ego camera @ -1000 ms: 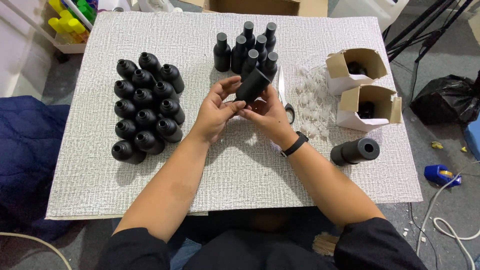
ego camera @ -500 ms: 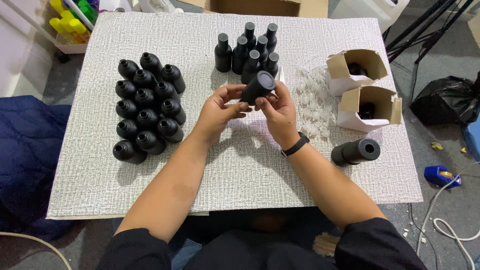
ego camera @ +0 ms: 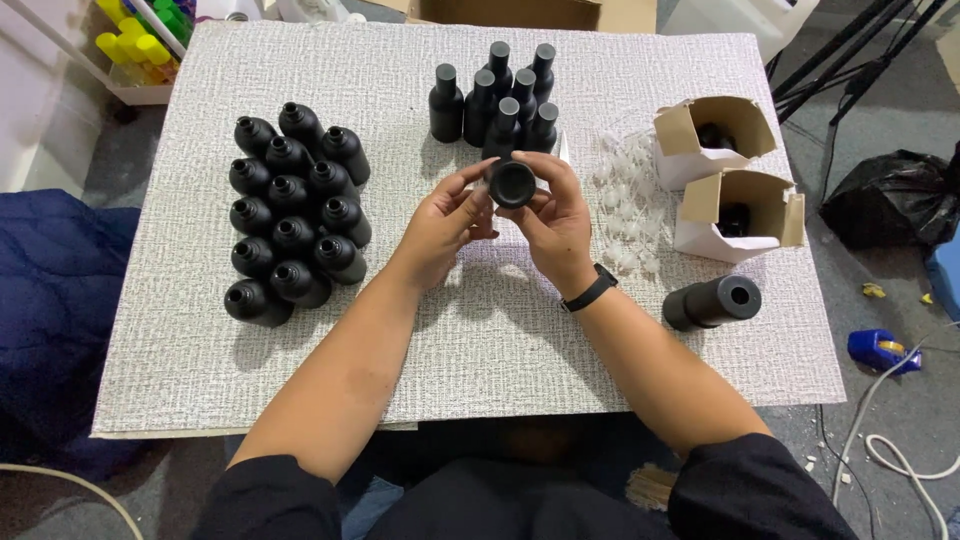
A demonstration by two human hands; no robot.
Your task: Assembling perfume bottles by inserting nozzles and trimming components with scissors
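Textured white table [ego camera: 200, 380], grey floor [ego camera: 890, 420]

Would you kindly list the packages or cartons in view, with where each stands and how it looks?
Small carton: table's right side, farther back, brown flaps open, white walls, dark item inside.
Second small carton: just in front of it, same look, open.
Large cardboard box: beyond the table's far edge, brown, mostly cut off.
No labels, signs or screens visible.

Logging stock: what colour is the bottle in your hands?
Matte black bottle, clearest in the head view.
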